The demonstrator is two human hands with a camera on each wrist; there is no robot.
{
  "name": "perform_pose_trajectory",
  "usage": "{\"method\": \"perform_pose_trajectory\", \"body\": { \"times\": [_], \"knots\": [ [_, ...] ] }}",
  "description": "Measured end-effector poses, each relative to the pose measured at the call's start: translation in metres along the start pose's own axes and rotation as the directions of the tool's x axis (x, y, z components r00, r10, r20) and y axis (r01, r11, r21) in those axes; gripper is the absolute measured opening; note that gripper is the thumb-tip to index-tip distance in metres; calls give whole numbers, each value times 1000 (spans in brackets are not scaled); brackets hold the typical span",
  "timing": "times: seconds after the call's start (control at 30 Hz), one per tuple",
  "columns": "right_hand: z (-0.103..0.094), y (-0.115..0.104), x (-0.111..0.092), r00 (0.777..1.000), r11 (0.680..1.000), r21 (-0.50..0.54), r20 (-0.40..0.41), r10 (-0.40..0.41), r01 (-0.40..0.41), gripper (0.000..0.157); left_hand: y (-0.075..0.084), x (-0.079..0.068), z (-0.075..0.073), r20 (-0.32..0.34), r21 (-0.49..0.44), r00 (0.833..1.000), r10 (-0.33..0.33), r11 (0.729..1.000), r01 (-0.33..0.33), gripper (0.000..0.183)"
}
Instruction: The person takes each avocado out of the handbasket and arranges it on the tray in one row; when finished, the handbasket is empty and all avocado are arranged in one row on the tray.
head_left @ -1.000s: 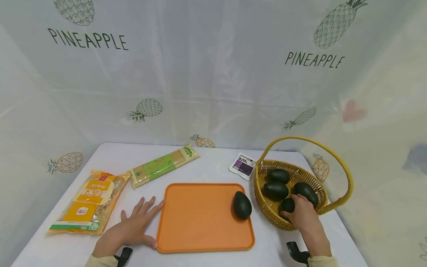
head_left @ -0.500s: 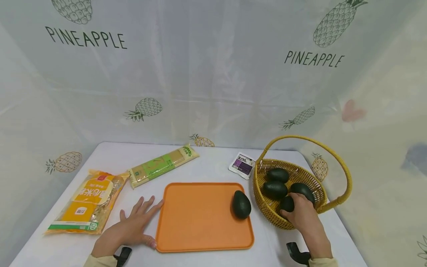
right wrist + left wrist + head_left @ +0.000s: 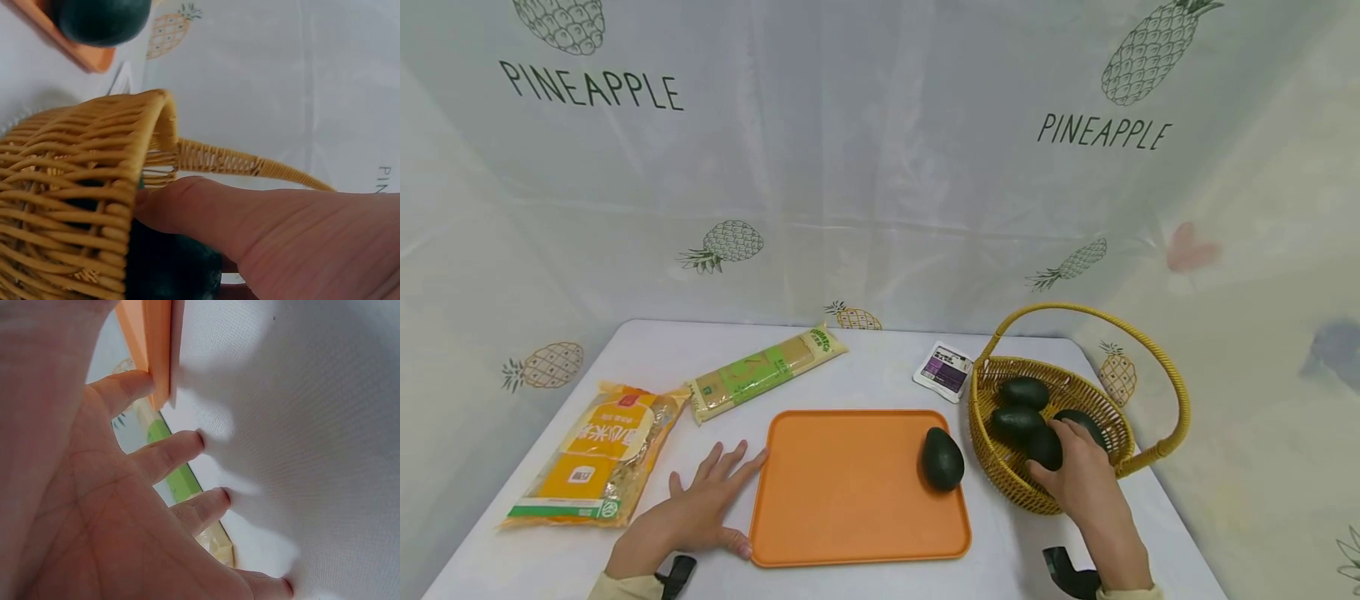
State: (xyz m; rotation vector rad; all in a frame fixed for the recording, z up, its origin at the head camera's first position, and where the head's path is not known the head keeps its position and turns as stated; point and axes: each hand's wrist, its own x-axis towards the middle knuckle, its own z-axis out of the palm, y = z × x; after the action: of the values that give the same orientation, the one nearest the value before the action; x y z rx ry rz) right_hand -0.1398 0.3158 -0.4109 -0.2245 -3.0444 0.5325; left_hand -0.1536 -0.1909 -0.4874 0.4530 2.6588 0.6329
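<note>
My right hand (image 3: 1081, 465) reaches into the yellow wicker basket (image 3: 1000, 479) and grips a dark green avocado (image 3: 1043, 448) between thumb and fingers. In the right wrist view the thumb lies along this avocado (image 3: 172, 265) at the basket's rim. Several other avocados lie in the basket, one (image 3: 1025, 392) at the back. On the orange tray (image 3: 850, 492) a single avocado (image 3: 943, 460) rests near the right edge. My left hand (image 3: 696, 512) is spread on the table by the tray's left side, index fingertip and thumb at its rim.
An orange-labelled bag of dry food (image 3: 598, 454) lies at the left. Behind the tray is a long green-and-tan packet (image 3: 767, 372). A small white and purple sachet (image 3: 944, 372) sits by the basket, whose tall handle (image 3: 1180, 400) arches over its right side.
My right hand has raised the avocado it grips slightly inside the basket. My left hand and the tray have stayed in place.
</note>
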Motion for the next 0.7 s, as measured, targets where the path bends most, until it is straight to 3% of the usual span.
{"method": "perform_pose_trajectory", "body": {
  "times": [0.33, 0.7],
  "knots": [
    [-6, -19, -10, 997, 998, 24, -62, -49, 51, 77, -1, 0, 1, 3, -4, 1000, -6, 1000, 6, 135],
    [-1, -33, -15, 989, 993, 44, -105, -102, 107, 74, 0, 1, 0, 7, -2, 1000, -7, 1000, 7, 135]
  ]
}}
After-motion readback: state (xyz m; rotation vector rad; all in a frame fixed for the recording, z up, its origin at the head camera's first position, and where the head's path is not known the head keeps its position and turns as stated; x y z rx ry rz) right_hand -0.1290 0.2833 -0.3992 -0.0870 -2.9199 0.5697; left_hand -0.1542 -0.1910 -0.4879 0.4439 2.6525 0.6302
